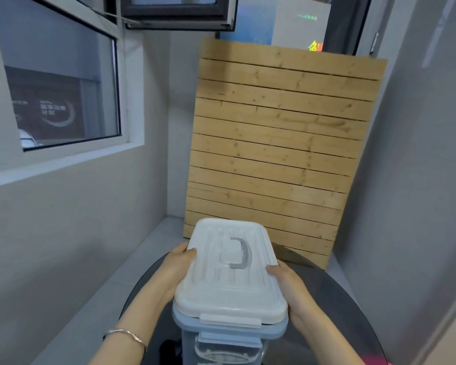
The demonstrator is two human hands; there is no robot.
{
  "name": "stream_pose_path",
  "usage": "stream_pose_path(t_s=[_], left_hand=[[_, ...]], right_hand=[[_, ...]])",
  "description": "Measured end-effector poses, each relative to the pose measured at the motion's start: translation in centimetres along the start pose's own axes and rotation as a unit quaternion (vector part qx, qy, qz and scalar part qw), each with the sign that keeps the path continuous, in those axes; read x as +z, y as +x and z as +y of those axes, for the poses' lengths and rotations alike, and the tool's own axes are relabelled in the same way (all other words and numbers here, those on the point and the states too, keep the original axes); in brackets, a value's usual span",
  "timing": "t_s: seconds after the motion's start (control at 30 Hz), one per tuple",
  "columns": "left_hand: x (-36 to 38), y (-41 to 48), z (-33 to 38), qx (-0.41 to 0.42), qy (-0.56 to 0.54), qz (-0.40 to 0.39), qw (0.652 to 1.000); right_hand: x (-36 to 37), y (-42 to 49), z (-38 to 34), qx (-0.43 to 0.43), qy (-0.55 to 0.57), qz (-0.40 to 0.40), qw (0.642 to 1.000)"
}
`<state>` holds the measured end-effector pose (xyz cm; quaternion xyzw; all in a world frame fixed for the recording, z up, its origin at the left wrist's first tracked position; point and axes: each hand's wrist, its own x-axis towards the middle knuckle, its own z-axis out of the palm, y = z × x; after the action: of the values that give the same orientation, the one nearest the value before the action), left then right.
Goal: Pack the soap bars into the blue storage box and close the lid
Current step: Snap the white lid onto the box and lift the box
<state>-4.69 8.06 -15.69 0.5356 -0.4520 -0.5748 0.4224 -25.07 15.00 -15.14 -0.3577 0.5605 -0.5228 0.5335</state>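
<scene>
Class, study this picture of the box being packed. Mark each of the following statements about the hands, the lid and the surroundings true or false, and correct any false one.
1. Both hands grip the white lid. True: the left hand and the right hand hold opposite sides.
2. The lid's handle is red. False: it is grey.
3. A bracelet circles the left wrist. True.
4. The blue box sits on a wooden floor. False: it rests on a dark round table.
5. A slatted wooden panel stands behind. True.
</scene>
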Motion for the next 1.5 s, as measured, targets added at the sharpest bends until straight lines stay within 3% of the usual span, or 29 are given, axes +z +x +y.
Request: stream_pose_path(t_s=[0.2, 0.57, 0.77, 0.93, 1.07, 1.3, 1.4, 1.5], left_hand=[[-0.2, -0.2, -0.9, 0.0, -0.005, 0.0, 1.0], [-0.2, -0.1, -2.9, -0.045, -0.056, -0.012, 0.997], [3.1, -0.7, -3.2, -0.031, -0.096, 0.06, 0.993], [11.1, -1.2, -4.0, 0.012, -0.202, 0.167, 0.965], [18.1, -1.6, -3.9, 0.045, -0.233, 0.249, 0.939], [23.4, -1.6, -3.2, -0.031, -0.149, 0.13, 0.98], [22.7, -0.9, -3.8, -0.036, -0.104, 0.128, 0.986], [20.2, 0.2, -3.9, -0.033, -0.11, 0.152, 0.982]], right_hand=[[-0.4, -0.1, 1.7, 0.002, 0.073, -0.008, 0.997], [-1.2, 0.4, 3.1, 0.007, 0.072, 0.001, 0.997], [-3.7, 2.5, 1.8, 0.017, 0.062, 0.008, 0.998], [-9.0, 4.4, 1.3, -0.036, 0.09, 0.147, 0.984], [-12.2, 3.3, 3.3, -0.047, 0.073, 0.161, 0.983], [-14.5, 3.3, 4.0, -0.02, 0.163, 0.118, 0.979], [-13.8, 3.6, 3.5, -0.018, 0.192, 0.101, 0.976], [-13.7, 4.0, 3.3, -0.022, 0.215, 0.143, 0.966]])
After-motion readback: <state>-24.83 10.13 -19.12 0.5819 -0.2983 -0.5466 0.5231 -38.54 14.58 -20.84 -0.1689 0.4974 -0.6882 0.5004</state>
